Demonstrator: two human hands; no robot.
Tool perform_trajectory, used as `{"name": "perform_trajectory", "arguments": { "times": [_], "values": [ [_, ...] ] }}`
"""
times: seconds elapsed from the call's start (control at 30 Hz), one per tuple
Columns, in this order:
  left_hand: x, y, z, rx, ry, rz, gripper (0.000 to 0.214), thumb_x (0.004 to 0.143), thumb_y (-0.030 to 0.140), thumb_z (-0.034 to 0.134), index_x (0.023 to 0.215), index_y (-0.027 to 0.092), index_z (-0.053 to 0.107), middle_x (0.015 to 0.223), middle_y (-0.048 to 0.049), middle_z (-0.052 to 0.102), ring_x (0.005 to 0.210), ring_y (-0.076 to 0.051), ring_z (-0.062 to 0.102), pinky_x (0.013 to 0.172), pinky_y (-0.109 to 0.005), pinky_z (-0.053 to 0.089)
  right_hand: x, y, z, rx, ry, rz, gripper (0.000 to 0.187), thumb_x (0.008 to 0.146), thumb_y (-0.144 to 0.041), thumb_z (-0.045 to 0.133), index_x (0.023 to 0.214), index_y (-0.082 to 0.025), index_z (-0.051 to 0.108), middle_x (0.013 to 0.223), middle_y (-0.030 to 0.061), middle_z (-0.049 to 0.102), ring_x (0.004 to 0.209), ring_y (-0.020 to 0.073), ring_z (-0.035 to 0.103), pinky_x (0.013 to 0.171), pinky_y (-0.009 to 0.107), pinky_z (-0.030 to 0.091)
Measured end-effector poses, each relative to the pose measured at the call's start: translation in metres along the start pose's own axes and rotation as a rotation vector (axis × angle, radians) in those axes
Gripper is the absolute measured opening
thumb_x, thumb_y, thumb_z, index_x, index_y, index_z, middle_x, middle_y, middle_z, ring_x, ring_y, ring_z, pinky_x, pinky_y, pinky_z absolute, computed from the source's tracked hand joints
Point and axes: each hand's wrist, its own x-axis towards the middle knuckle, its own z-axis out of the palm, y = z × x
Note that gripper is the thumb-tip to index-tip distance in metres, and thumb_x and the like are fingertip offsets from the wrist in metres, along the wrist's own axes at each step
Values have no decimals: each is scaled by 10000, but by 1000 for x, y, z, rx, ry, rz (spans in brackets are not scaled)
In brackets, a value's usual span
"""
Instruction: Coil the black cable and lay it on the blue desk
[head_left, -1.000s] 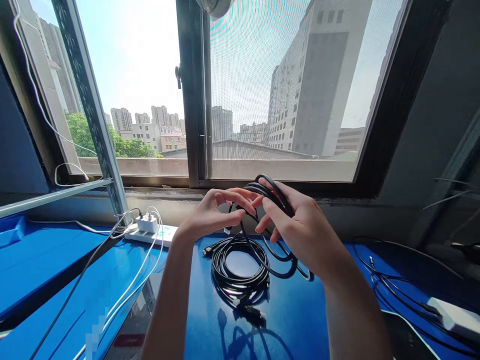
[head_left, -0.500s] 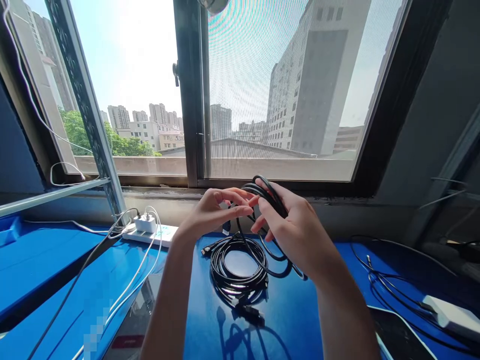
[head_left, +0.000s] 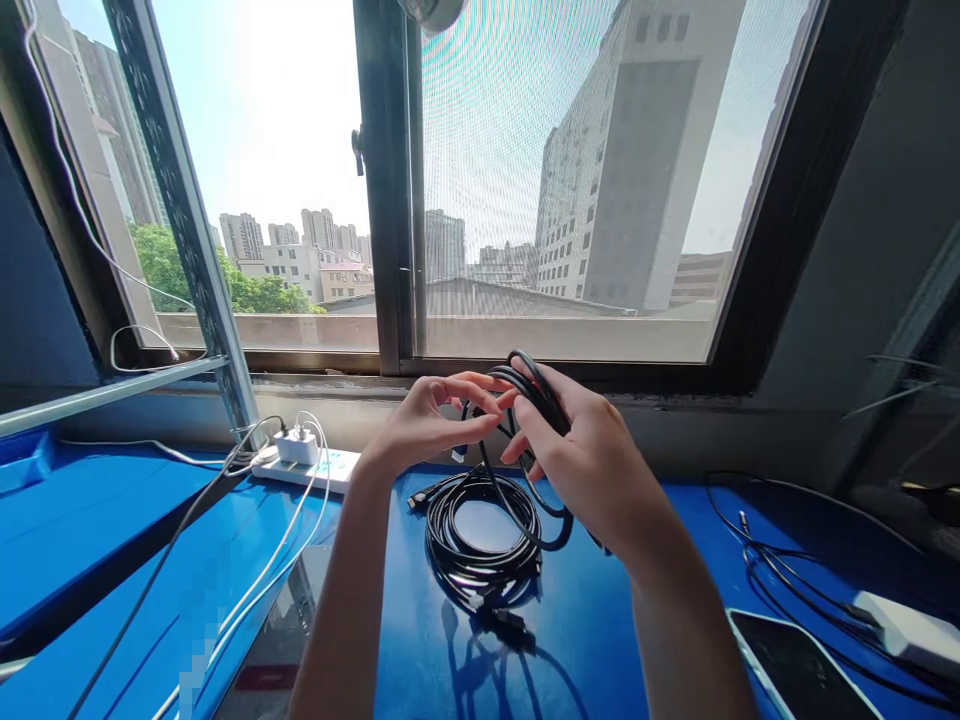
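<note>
The right hand (head_left: 592, 460) holds raised loops of the black cable (head_left: 484, 525) in a closed grip, the left hand (head_left: 424, 425) pinches a strand beside it, and winding another loop seems next.

A: The cable (head_left: 486, 530) under the fingers (head_left: 480, 425) looks like smooth black rubbery plastic, slightly shiny

B: And the table (head_left: 600, 630) below them is glossy blue, mirror-like; the power strip (head_left: 304, 465) left of them is matt white plastic
</note>
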Motion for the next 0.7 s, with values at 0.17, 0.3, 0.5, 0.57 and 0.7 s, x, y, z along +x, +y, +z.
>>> {"name": "perform_trajectory", "arguments": {
  "times": [0.17,0.3,0.5,0.57,0.7],
  "values": [
    [-1,-4,-2,-30,-5,-1,187,670,336,710,639,164,643,1079,-81,677,1000,-245,584,924,-410,354,-1,-2,1,-6,12,-33,337,870,-215,454,1150,-127,620,818,53,703,536,131,647,428,213,495],
    [0,-7,0,-54,-8,11,204,679,341,718,634,160,636,1075,-75,674,1002,-231,583,923,-392,354,-1,0,2,-18,27,-47,304,856,-206,466,1093,-146,646,797,41,702,526,124,638,415,199,478],
    [-2,-3,1,-53,-4,32,171,666,325,722,638,166,667,1057,-64,680,1009,-236,586,897,-375,381,0,4,2,-38,67,-36,335,841,-243,480,1112,-144,652,764,40,702,518,132,636,427,205,485],
    [-4,-2,1,-53,-3,45,104,685,279,700,708,178,711,1043,-57,690,1046,-238,583,916,-374,382,1,5,1,-31,87,-17,358,831,-260,497,1138,-148,644,743,37,701,493,126,622,385,190,461],
    [-2,-3,10,-69,68,54,79,714,201,650,677,169,711,922,-49,708,962,-205,610,863,-342,426,1,6,0,-6,108,1,321,801,-280,539,1061,-161,685,709,32,689,473,123,604,335,173,436]
  ]
}}
